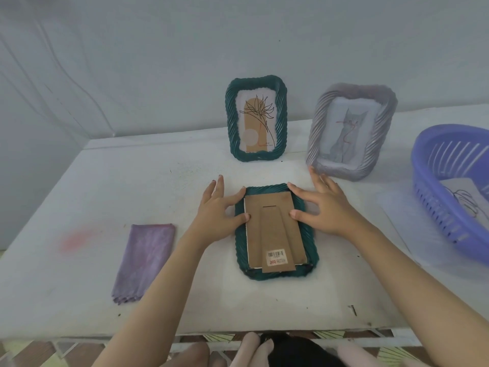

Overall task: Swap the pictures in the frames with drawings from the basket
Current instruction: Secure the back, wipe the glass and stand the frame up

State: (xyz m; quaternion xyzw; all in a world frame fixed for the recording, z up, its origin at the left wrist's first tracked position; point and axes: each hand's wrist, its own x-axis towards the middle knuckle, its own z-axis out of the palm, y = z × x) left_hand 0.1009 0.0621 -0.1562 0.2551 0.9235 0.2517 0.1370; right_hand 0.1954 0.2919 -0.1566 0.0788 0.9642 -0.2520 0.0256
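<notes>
A dark green rope-edged frame (312, 256) lies face down at the table's middle, its brown cardboard backing (275, 234) with a barcode sticker facing up. My left hand (218, 210) rests at the frame's upper left, thumb and forefinger touching the backing's edge. My right hand (321, 207) lies spread at the upper right, thumb pressing the backing. A second green frame (229, 120) with a flower drawing stands at the back. A grey frame (383, 144) with a cat picture leans beside it. The purple basket (434, 197) at the right holds a line drawing (461, 197).
A folded purple cloth (144, 260) lies on the white table (105, 194) to the left. A small dark screw (353, 309) sits near the front edge. A wall stands close behind the frames. A faint red smear marks the table's left side.
</notes>
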